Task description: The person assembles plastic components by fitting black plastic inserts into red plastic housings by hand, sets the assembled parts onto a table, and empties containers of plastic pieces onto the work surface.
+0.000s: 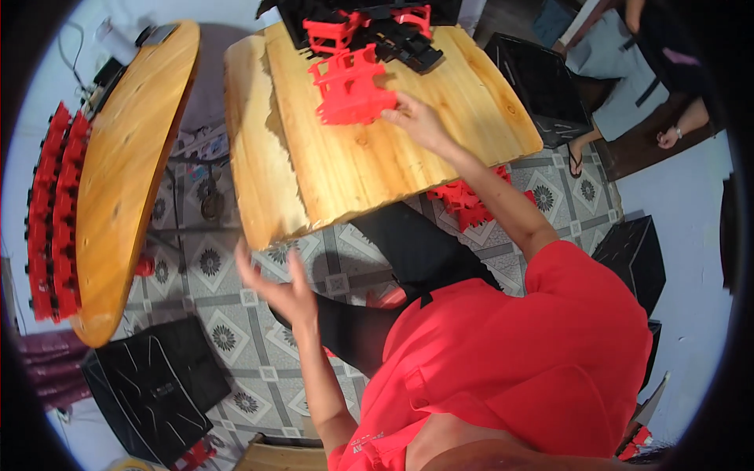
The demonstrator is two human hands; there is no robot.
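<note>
The right grip [420, 122] is pinched on a red plastic frame [355, 96], thumb and fingers closing at the frame's lower corner, at about its 4 o'clock. Seen from that grip, the body of the frame lies toward 10 o'clock, its openwork part pointing to 12 and its solid panel nearest the fingers. The frame is over the far half of the wooden desk [393, 169]; whether it touches the desktop, I cannot tell.

The left grip [284, 297] is empty, thumb and fingers spread and slightly blurred. It sits at 7 o'clock from the frame, well apart from it and just beside the desk's near-left corner; contact with that edge cannot be made out.

At 12 o'clock from the held frame, very near it, are another red plastic piece [330, 33] and, toward 1 o'clock, black plastic parts [408, 49]. A black crate [542, 90] stands on the desk's 2 o'clock side. More red plastic parts [469, 202] lie on the tiled floor [224, 337] at 5 o'clock from the frame, by the desk's near edge. Far off at 9 o'clock, upright rows of red parts [47, 220] stand beside a second, long wooden desk [129, 180].
</note>
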